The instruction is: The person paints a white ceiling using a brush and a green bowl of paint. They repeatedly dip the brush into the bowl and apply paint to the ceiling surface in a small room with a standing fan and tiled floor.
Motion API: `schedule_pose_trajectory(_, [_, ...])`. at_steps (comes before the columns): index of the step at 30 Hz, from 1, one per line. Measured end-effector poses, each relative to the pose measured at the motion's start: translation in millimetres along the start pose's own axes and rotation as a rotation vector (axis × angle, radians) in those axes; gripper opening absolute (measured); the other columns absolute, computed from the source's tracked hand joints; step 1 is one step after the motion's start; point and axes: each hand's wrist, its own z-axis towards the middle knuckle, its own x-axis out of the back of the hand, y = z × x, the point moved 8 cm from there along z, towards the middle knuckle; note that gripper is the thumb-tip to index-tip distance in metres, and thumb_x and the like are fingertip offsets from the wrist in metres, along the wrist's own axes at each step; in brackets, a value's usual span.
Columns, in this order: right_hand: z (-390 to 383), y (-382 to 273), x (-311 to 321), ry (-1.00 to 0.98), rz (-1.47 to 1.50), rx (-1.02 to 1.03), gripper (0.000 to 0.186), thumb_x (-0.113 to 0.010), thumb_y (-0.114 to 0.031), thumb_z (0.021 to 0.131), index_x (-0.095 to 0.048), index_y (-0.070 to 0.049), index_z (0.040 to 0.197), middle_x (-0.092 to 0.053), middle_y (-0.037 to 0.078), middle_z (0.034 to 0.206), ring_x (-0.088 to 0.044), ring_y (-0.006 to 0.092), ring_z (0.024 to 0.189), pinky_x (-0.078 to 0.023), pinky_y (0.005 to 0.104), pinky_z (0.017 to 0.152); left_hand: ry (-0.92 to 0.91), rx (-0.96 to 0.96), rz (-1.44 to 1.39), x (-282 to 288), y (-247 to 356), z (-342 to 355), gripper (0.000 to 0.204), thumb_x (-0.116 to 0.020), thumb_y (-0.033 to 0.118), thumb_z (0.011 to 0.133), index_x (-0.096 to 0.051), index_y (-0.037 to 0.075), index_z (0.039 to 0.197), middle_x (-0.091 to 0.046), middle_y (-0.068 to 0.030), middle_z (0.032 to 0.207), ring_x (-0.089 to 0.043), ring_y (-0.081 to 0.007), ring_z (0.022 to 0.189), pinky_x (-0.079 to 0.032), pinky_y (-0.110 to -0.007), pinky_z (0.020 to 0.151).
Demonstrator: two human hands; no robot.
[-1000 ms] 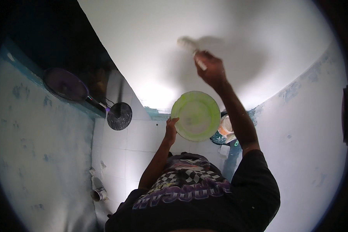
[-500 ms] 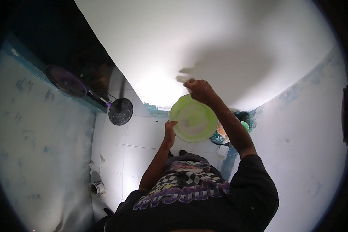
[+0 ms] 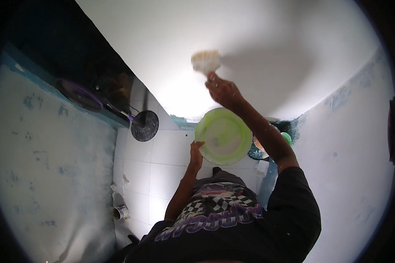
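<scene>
Head view: blurred brush (image 3: 206, 62), perhaps touching white wall (image 3: 149, 48); tiled floor (image 3: 167, 150) below.

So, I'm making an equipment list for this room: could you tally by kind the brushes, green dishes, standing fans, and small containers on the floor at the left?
Brush: 1, in the right hand
Green dish: 1, in the left hand
Standing fan: 1
Small container: 1
Total: 4
</scene>
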Motion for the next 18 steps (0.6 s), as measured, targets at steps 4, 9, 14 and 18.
schedule_pose_trajectory(4, [-15.6,13.4,-46.1,-0.379,-0.115,-0.13,0.011,-0.057,-0.007,0.08,-0.058,-0.006,0.091,-0.063,0.017,0.094,-0.067,0.0297,0.076,-0.057,0.0404,0.066,-0.021,-0.004,0.131,18.0,-2.0,3.0,0.037,-0.054,0.02,0.082,-0.054,-0.001,0.113,-0.06,-0.0084,0.099,-0.058,-0.0199,0.093,-0.045,-0.031,0.086])
schedule_pose_trajectory(9, [28.9,-0.3,56.3,0.281,-0.126,0.034,0.031,-0.067,-0.005,0.075,-0.061,-0.007,0.106,-0.061,0.014,0.115,-0.066,0.0296,0.094,-0.057,0.0379,0.076,-0.085,0.029,0.205,55.7,-1.8,8.9,0.046,-0.054,0.023,0.08,-0.05,-0.001,0.12,-0.058,-0.0107,0.106,-0.058,-0.0226,0.101,-0.045,-0.035,0.091])
schedule_pose_trajectory(14, [64.5,-55.7,120.2,0.794,-0.301,0.203,0.025,-0.07,-0.002,0.075,-0.062,-0.003,0.098,-0.064,0.014,0.107,-0.066,0.0248,0.097,-0.058,0.0335,0.075,-0.046,0.105,0.131,86.4,15.8,-20.8,0.049,-0.054,0.024,0.08,-0.047,0.001,0.123,-0.056,-0.0127,0.11,-0.058,-0.0252,0.103,-0.045,-0.038,0.093])
schedule_pose_trajectory(18, [42.9,-47.9,-1.2,0.472,-0.433,0.251,0.026,-0.068,-0.007,0.075,-0.06,-0.003,0.1,-0.062,0.018,0.104,-0.065,0.0247,0.096,-0.059,0.0325,0.073,-0.028,0.162,0.092,116.4,41.7,-41.8,0.048,-0.053,0.023,0.08,-0.046,0.002,0.123,-0.054,-0.0138,0.112,-0.055,-0.0279,0.108,-0.044,-0.041,0.095])
